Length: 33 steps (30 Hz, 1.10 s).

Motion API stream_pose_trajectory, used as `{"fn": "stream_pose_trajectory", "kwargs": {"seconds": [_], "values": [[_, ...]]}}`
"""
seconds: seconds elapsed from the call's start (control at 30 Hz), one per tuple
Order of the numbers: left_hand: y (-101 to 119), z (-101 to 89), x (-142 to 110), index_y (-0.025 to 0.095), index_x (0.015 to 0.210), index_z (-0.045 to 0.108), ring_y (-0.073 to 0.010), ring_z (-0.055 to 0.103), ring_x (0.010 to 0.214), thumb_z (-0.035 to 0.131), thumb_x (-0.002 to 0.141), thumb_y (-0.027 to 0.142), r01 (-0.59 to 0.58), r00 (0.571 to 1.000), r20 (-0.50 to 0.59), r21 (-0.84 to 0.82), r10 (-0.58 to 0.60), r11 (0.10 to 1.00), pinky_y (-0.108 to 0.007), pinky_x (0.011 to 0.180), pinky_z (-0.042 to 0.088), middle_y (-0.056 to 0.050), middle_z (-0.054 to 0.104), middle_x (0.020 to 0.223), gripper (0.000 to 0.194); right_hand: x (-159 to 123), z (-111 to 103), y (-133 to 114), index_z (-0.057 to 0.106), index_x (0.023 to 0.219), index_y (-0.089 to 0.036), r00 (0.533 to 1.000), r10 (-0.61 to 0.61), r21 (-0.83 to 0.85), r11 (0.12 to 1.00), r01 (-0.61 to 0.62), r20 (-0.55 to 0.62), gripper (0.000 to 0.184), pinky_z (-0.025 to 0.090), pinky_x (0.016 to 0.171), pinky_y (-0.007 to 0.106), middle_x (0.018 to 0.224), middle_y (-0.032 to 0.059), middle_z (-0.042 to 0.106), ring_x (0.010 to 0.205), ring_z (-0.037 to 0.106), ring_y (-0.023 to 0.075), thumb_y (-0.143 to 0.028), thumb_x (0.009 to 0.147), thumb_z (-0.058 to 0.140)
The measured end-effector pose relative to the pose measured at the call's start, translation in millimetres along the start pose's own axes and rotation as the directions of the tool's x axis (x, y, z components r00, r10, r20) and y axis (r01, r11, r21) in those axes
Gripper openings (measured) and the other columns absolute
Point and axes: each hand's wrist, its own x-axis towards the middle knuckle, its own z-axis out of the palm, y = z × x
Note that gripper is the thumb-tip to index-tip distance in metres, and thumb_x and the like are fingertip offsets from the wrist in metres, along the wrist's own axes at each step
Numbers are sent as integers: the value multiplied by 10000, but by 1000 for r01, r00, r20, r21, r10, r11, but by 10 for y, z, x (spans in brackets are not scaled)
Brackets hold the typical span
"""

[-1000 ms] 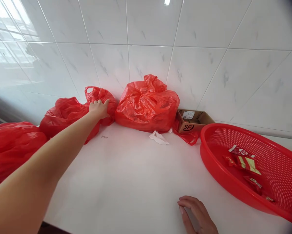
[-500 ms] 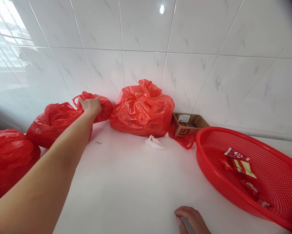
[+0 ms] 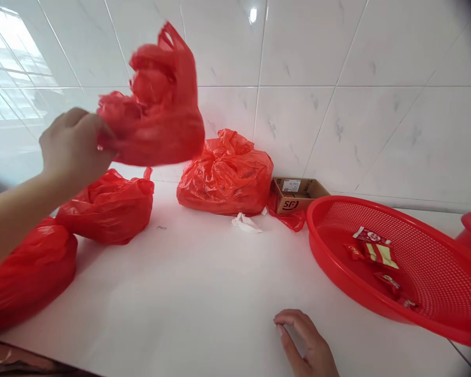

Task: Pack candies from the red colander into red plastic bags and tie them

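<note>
My left hand (image 3: pixel 78 139) is closed on one end of a red plastic bag (image 3: pixel 160 131), holding it up in the air in front of the tiled wall. The bag is crumpled and blurred by motion, with a loop handle sticking up; its contents are hidden. Below it, another red plastic bag (image 3: pixel 113 209) rests on the white table (image 3: pixel 188 293). Low in the view, my right hand (image 3: pixel 308 343) is at the table with curled fingers. Its thumb and forefinger tips meet, and nothing shows between them.
A red basket (image 3: pixel 349 283) on the right holds several wrapped snacks (image 3: pixel 379 254). A large tied red bag (image 3: pixel 227 180) and a small cardboard box (image 3: pixel 300 196) stand by the wall, with a crumpled white tissue (image 3: pixel 246 223) in front. Another red bag (image 3: pixel 34 272) lies at left.
My left hand has lifted the red bag off the table, up and toward me. My right hand stays low at the table with little change. The view has shifted slightly.
</note>
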Motion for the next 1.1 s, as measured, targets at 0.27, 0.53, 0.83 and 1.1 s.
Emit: {"fn": "stream_pose_trajectory", "kwargs": {"seconds": [0.27,0.53,0.83,1.1], "values": [[447,34,-1715,237,673,455,-188,531,716,450,747,25,-302,890,223,-366,398,880,-282,592,454,0,544,710,224,706,-365,-722,627,1014,-225,919,-394,37,918,394,-9,149,555,776,340,956,64,678,914,645,195,-177,947,503],[694,-44,-2078,232,721,444,-199,527,722,398,777,-33,-305,849,259,-471,460,828,-289,571,434,-29,526,745,275,1006,-194,-1499,636,1086,-214,623,-776,-85,630,772,-101,209,524,865,377,1053,59,687,963,631,197,-141,913,543],[890,-454,-1745,355,1163,505,-343,570,1197,701,754,532,-137,823,398,-554,406,821,-481,859,550,-107,442,1453,487,1198,-73,-1125,525,1406,-208,898,-247,-363,850,382,365,672,507,926,499,1305,161,534,1168,557,330,-204,765,724],[1755,-150,-1854,174,1428,466,-411,483,1309,714,772,490,-246,770,475,-396,427,885,-618,1093,341,-182,581,1386,769,1465,-251,-965,730,981,-198,982,-187,239,954,179,8,163,498,939,358,1027,54,696,1004,648,192,-202,846,640]]}}
